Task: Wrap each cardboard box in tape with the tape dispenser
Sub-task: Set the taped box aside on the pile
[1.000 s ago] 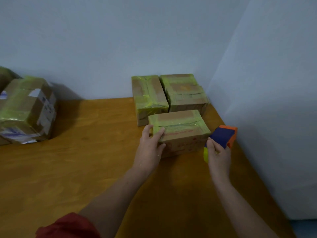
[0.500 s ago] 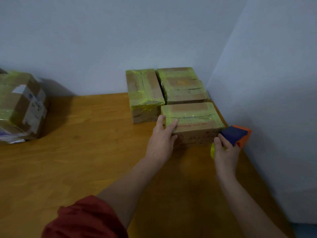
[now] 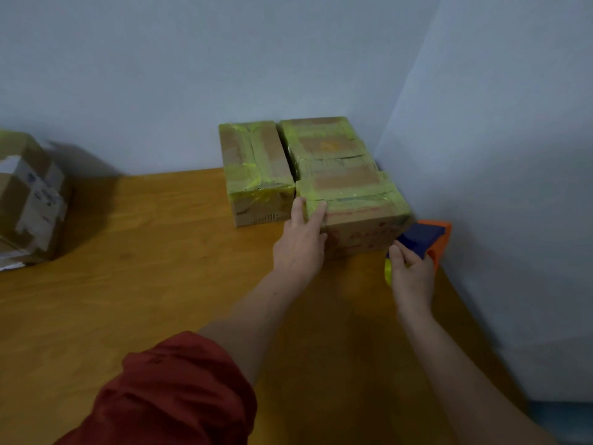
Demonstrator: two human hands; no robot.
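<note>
From the head camera, three cardboard boxes wrapped in yellow-green tape sit packed together in the far right corner of the wooden tabletop [image 3: 144,284], where two pale walls meet. Two stand side by side against the back wall: the back left box [image 3: 253,168] and the back right box [image 3: 327,146]. The front box [image 3: 359,216] lies crosswise just before the back right one, touching it.

A fourth, larger box [image 3: 29,197] stands well apart at the left edge of the view, blurred and cut off by the frame, with patches of pale tape and labels on it.

There is one tape dispenser [image 3: 423,237], blue and orange, at the right end of the front box and near the side wall. The right hand [image 3: 410,274] grips it, fingers curled round its body, and a bit of the yellow tape roll [image 3: 388,271] shows beside the thumb.

The left hand [image 3: 301,245] rests against the near left corner of the front box, its fingers fairly straight, one along the box's left end and one on its top edge. A red sleeve [image 3: 173,393], pushed up, covers the left upper arm; the right forearm is bare.
</note>
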